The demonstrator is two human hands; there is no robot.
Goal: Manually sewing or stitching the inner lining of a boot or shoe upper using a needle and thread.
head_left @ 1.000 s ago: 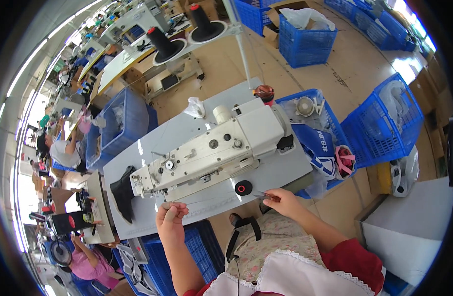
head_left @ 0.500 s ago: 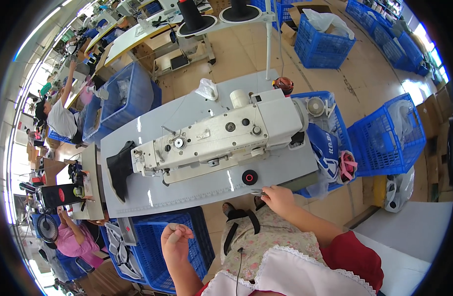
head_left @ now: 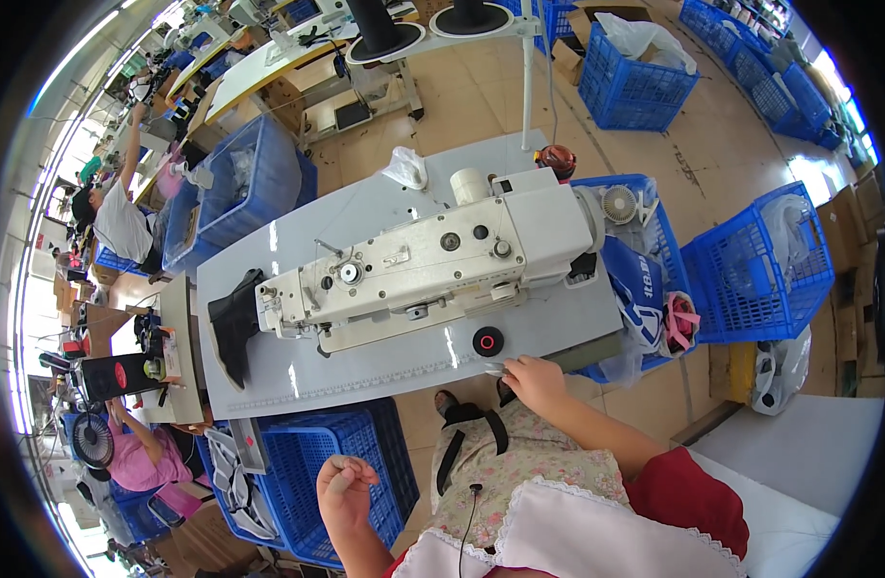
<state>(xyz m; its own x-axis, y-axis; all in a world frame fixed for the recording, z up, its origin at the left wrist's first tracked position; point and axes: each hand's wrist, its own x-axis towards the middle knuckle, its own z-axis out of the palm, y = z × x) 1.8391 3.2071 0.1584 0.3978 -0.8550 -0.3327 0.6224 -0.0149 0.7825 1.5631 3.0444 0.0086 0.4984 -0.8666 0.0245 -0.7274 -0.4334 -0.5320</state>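
Grey bench (head_left: 548, 332) spans mid-frame, a black disc (head_left: 488, 341) near its lower edge, perhaps for reach; right hand (head_left: 537, 383) pinches a small tool (head_left: 494, 368); left hand (head_left: 346, 491), apart, curls (whether gripping, I cannot tell).

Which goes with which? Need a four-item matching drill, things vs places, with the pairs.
Things
1. black boot-shaped piece
2. black disc with red ring
3. small fan
4. left hand

Places
A. in the blue crate beside the tabletop's right end
B. raised, off the tabletop
C. at the tabletop's left end
D. on the tabletop, close to the right hand

Pairs: 1-C, 2-D, 3-A, 4-B
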